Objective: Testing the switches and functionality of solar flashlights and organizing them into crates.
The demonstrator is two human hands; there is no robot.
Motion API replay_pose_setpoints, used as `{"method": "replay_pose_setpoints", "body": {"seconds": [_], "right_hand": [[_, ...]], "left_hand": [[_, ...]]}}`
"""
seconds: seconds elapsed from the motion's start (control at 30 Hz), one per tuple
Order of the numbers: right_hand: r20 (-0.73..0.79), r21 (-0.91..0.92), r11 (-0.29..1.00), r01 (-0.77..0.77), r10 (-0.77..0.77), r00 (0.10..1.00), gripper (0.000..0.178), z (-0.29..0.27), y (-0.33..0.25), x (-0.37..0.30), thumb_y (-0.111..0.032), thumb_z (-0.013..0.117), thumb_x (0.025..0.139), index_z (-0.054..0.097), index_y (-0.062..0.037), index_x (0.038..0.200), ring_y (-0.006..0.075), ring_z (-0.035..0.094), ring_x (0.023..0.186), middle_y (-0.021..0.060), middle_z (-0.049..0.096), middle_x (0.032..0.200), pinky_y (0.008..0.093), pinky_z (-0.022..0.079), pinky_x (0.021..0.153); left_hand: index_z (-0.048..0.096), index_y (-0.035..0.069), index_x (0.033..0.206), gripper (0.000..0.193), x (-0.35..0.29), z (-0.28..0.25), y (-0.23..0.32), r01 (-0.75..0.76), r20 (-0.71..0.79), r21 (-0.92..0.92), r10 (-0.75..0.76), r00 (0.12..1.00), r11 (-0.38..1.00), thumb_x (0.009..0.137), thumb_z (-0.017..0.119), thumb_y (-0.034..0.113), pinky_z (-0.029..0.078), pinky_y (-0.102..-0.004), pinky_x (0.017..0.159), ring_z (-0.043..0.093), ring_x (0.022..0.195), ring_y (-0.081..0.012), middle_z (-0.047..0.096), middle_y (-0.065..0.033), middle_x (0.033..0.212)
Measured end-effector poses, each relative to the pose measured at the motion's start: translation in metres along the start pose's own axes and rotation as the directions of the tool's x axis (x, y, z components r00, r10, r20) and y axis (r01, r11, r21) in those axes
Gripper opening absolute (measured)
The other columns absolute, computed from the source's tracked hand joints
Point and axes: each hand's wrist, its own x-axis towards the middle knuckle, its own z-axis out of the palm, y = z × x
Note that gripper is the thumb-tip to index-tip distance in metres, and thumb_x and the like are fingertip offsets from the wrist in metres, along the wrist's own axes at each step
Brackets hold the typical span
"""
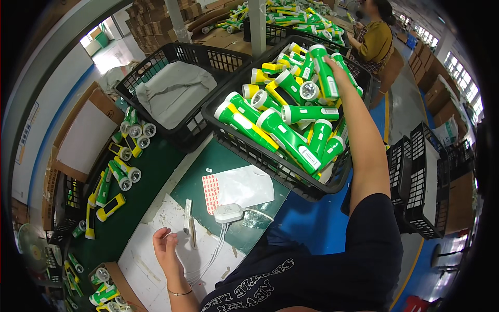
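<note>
Green-and-white plastic flashlight (pixel 324 73) is gripped by the right hand (pixel 338 70), its fingers closed, over the black plastic crate (pixel 291 177); the left hand (pixel 165 248) rests half-curled and holds nothing on the white paper-covered surface (pixel 156 260).

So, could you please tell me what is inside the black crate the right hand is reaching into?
Green, yellow and white torches fill the black crate; its bottom is covered.

Green-and-white flashlight (pixel 324 73) stands nearly upright atop the heap, white head up, gripped in the right hand (pixel 335 67). It sits at the far side of the black crate (pixel 244 148), among other green and yellow flashlights.
</note>
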Motion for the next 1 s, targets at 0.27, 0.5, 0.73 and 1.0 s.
{"method": "replay_pose_setpoints", "body": {"seconds": [0.27,0.5,0.73,1.0], "right_hand": [[0.174,-0.708,0.671,0.22,-0.137,0.975,0.061,0.026,0.016,-0.002,-0.054,0.064,0.072,0.067,-0.0014,0.102,0.0217,0.061,0.087,0.0137,0.065,0.098,0.0312,0.046,0.08],[0.199,-0.633,0.76,0.144,-0.02,0.98,0.053,0.027,0.01,-0.009,-0.048,0.064,0.076,0.066,-0.0022,0.103,0.017,0.059,0.084,0.009,0.065,0.094,0.028,0.044,0.078],[0.185,-0.747,0.575,0.335,-0.304,0.934,0.054,0.02,0.023,0.0,-0.051,0.062,0.076,0.067,-0.0018,0.097,0.0214,0.059,0.074,0.0106,0.066,0.086,0.0323,0.045,0.074],[0.388,-0.609,0.245,0.755,-0.737,0.553,0.04,0.15,-0.051,-0.058,-0.038,0.063,0.081,0.063,-0.0066,0.105,0.0257,0.064,0.088,0.0121,0.066,0.096,0.0343,0.049,0.075]], "left_hand": [[0.048,0.005,0.114,0.028,-0.001,-0.001,-0.001,0.022,-0.016,-0.012,-0.022,1.0,1.0,0.087,0.054,0.008,0.045,-0.0196,0.076,0.055,0.089,-0.0103,0.051,-0.0051,0.107],[0.048,0.005,0.114,0.028,-0.001,-0.003,-0.002,0.022,-0.016,-0.025,-0.022,1.0,0.999,0.087,0.054,0.008,0.045,-0.0198,0.076,0.055,0.089,-0.01,0.051,-0.005,0.107],[0.049,0.004,0.111,0.028,-0.003,-0.003,0.006,0.019,-0.001,-0.022,-0.019,1.0,1.0,0.086,0.057,0.013,0.041,-0.0235,0.079,0.053,0.09,-0.0114,0.051,-0.006,0.105],[0.049,0.002,0.111,0.028,-0.006,-0.027,0.008,-0.005,-0.043,-0.044,0.003,0.999,0.999,0.086,0.059,0.008,0.043,-0.0229,0.081,0.054,0.089,-0.01,0.054,-0.0047,0.101]]}}
